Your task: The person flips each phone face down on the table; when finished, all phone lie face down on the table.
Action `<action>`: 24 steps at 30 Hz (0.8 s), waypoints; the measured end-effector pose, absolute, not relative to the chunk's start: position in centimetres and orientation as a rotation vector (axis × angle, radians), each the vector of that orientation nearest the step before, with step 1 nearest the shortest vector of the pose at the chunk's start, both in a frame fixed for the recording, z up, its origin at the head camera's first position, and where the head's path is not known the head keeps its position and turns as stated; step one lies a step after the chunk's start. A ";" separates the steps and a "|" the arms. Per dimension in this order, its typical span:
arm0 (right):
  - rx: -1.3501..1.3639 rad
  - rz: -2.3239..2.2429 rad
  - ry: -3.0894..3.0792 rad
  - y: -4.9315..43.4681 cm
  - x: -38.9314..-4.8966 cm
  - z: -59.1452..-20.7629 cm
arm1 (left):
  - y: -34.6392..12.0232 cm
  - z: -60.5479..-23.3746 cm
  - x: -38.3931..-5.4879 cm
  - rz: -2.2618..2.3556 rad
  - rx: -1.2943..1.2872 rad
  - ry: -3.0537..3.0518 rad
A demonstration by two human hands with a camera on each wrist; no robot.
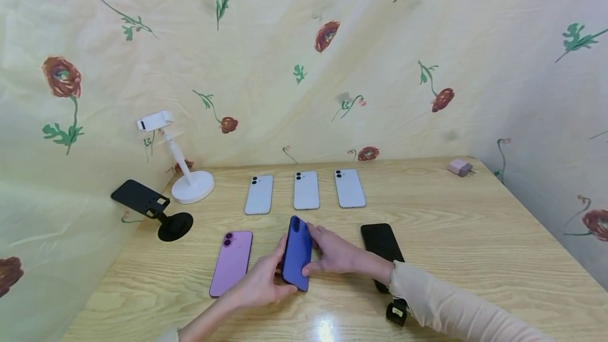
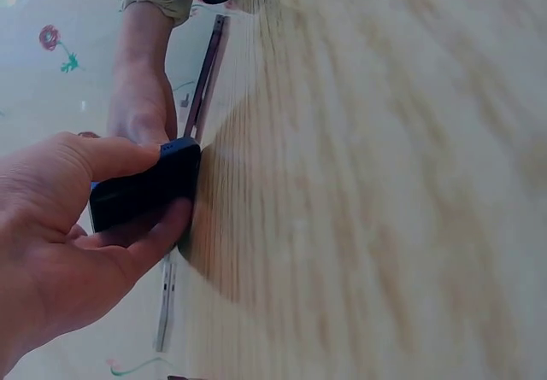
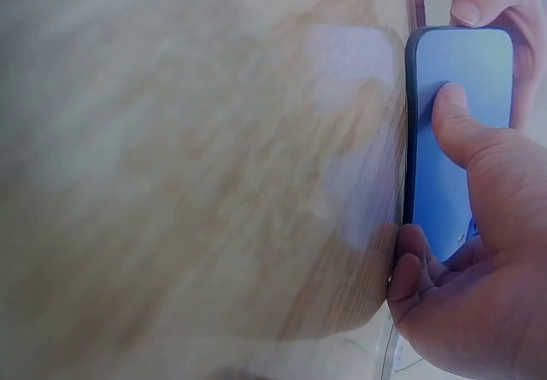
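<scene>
Between both hands a blue smartphone (image 1: 297, 257) is held tilted, its camera side facing up, just over the table. My left hand (image 1: 266, 278) grips its left side and lower end, thumb at the bottom edge. From the other side my right hand (image 1: 337, 252) holds it, with the thumb (image 3: 453, 107) on the blue back and the other fingers curled at the far edge. In the left wrist view the phone's dark face (image 2: 141, 194) sits between thumb and fingers. A purple phone (image 1: 231, 263) lies left of the left hand. Under the right forearm is a black phone (image 1: 382, 241).
Three white phones (image 1: 306, 190) lie in a row farther back. A white phone stand (image 1: 192, 186) and a black stand (image 1: 176, 226) stand at the left. A pink charger plug (image 1: 459, 167) lies at the back right of the wooden table (image 1: 475, 236). Flowered cloth hangs behind.
</scene>
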State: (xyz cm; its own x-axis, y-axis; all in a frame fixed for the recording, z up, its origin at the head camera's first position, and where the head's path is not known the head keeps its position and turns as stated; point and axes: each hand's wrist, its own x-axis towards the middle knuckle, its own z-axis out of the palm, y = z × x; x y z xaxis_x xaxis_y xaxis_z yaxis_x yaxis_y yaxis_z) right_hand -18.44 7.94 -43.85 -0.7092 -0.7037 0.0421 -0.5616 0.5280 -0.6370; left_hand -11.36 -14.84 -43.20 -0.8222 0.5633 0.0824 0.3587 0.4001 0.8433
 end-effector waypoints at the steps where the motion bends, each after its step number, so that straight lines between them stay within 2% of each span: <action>1: -1.073 -0.948 2.545 7.9 -18.4 -43.9 | -14.9 -43.2 -11.4 1.387 0.811 2.442; 24: -1.058 -0.888 2.576 7.9 -18.3 -43.9 | -14.9 -43.3 -11.2 1.292 0.765 2.573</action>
State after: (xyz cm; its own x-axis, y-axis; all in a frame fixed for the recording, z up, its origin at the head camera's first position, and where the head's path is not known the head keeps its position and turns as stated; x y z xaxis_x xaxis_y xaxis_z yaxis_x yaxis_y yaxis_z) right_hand -18.32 7.89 -43.85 -0.7173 -0.6962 0.0259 -0.5642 0.5587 -0.6079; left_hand -11.23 -14.87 -43.34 -0.8560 0.5105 0.0817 0.3703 0.4952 0.7859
